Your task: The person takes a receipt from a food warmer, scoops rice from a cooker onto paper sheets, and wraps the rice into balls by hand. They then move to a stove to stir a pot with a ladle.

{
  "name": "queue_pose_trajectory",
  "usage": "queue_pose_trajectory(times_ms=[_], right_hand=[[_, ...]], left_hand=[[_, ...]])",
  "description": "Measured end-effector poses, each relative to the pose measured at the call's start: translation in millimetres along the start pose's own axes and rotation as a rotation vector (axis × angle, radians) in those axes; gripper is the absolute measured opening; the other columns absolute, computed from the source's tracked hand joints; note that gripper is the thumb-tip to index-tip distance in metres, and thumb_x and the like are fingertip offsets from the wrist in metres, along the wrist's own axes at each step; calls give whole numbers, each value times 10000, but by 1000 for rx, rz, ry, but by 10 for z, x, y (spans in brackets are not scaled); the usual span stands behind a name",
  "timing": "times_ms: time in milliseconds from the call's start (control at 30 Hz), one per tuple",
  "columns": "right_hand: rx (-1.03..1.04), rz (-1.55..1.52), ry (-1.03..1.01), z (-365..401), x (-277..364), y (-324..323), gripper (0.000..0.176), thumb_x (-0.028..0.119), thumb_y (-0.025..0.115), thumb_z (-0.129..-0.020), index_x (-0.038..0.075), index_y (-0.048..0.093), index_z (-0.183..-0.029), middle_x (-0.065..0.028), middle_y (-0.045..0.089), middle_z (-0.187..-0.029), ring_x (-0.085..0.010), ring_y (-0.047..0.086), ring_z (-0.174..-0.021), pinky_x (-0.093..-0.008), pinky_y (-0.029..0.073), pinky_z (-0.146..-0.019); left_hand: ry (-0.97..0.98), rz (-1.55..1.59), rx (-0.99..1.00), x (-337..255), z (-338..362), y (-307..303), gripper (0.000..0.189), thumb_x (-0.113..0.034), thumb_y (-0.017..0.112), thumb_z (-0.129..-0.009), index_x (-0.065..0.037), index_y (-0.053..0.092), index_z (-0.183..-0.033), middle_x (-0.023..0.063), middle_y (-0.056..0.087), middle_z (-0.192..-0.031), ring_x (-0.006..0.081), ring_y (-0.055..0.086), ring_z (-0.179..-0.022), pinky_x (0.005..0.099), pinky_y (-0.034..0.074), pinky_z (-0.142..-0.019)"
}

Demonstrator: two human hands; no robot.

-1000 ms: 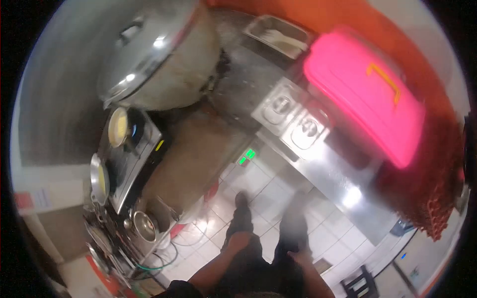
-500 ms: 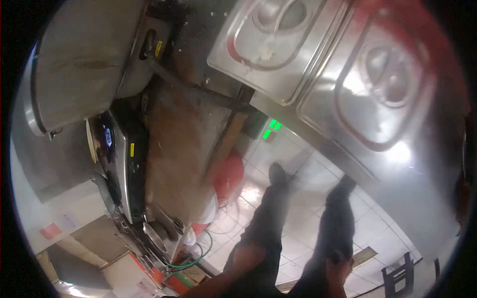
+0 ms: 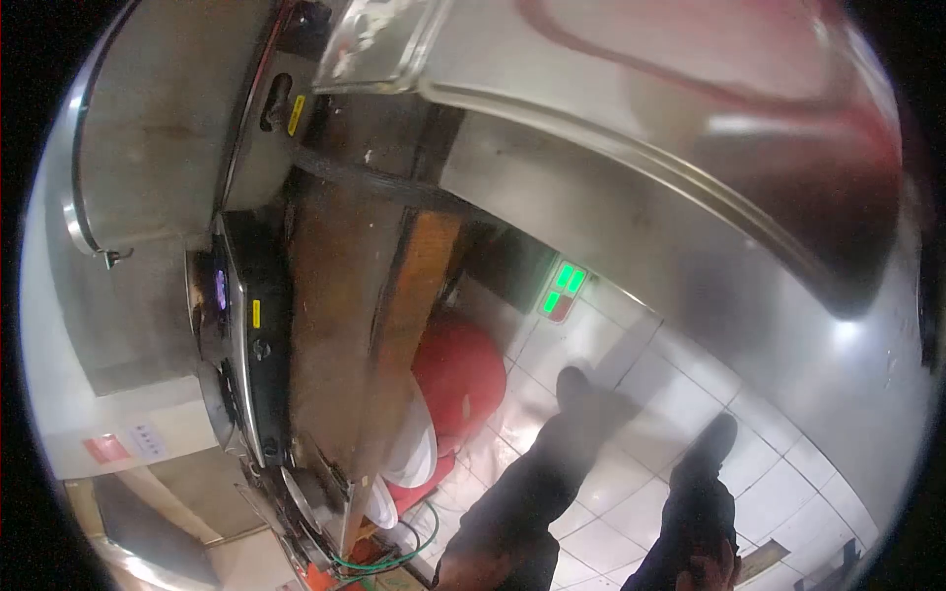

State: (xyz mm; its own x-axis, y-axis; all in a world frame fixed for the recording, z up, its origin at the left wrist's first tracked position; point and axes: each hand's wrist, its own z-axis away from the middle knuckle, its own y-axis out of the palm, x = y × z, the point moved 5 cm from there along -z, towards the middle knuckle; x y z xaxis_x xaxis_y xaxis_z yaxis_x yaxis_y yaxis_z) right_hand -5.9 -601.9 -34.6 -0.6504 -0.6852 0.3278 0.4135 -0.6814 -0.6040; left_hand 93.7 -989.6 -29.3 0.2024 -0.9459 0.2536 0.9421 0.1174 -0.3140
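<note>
I look down along my dark trouser legs [image 3: 552,473] and shoes onto a white tiled floor [image 3: 631,492]. Only a sliver of my right hand [image 3: 711,574] shows at the bottom edge, against my right thigh; its fingers are cut off and nothing is visible in it. My left hand is out of the frame. A brushed steel counter [image 3: 690,197] fills the upper right, very close to the camera.
A big steel pot [image 3: 148,128] stands at the upper left beside a dark stove [image 3: 246,325]. A brown wooden table [image 3: 365,295] runs between them, with a red container [image 3: 463,374] under it. Green lights [image 3: 564,284] glow below the counter. A green cable [image 3: 394,559] lies on the floor.
The view has swung down and closer to the steel counter; the pink lid and recessed pans have left the frame. My forearms have dropped almost out of sight.
</note>
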Motion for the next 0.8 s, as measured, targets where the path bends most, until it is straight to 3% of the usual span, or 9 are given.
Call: queue_pose_trajectory(times_ms=[33,233,300,500,600,700,733,800], right_hand=[[-1,-6,-24,11,-98,20,391,300,668,-868,55,676,-1173,-251,581,-1311,-396,484,-1276,-487,383,-1084],[-54,-130,-182,65,-285,1,247,221,693,-864,44,712,-1035,-206,668,-1180,-373,589,-1151,-478,427,-1035],[-137,-247,-287,70,-239,-56,199,181,696,-869,29,709,-996,-196,688,-1136,-365,623,-1103,-460,457,-1001],[-128,-430,-206,187,-417,59,127,78,672,-892,19,692,-1002,-180,678,-1162,-326,635,-1102,-396,506,-933],[-161,-447,-134,269,-612,201,148,92,671,-864,21,658,-994,-118,693,-987,-231,646,-950,-442,519,-877],[-175,-498,-107,295,-606,202,146,176,669,-905,63,669,-998,-149,707,-1051,-234,674,-986,-495,451,-992],[-173,-503,-106,305,-603,207,136,139,666,-904,50,676,-1006,-157,696,-1086,-270,660,-1018,-471,468,-977],[-176,-505,-117,324,-573,195,130,66,658,-903,23,690,-1021,-175,674,-1157,-341,633,-1082,-424,501,-946]], left_hand=[[-51,1,-20,31,2,29,412,-429,559,-966,-65,728,-874,116,696,-771,318,659,-752,466,502,-661],[282,205,-539,19,233,-98,357,-346,702,-870,-139,660,-583,91,613,-586,330,587,-562,457,465,-553],[229,201,-442,239,163,141,340,-335,693,-873,-140,659,-596,93,611,-593,323,584,-562,461,454,-538],[403,65,-483,76,224,-58,253,-261,646,-893,-118,684,-688,99,614,-622,314,584,-571,480,452,-533],[496,-25,-511,19,247,-140,219,-225,622,-903,-106,697,-734,101,616,-637,310,583,-576,489,451,-530],[567,-61,-548,-32,212,-186,196,-188,598,-912,-95,709,-780,104,617,-651,306,583,-581,499,450,-528],[483,20,-473,9,193,-172,183,-185,587,-915,-88,720,-834,113,623,-677,311,591,-608,509,453,-540],[538,-102,-475,-57,235,-215,136,-177,615,-892,-92,721,-904,119,631,-709,301,602,-638,480,460,-544]])
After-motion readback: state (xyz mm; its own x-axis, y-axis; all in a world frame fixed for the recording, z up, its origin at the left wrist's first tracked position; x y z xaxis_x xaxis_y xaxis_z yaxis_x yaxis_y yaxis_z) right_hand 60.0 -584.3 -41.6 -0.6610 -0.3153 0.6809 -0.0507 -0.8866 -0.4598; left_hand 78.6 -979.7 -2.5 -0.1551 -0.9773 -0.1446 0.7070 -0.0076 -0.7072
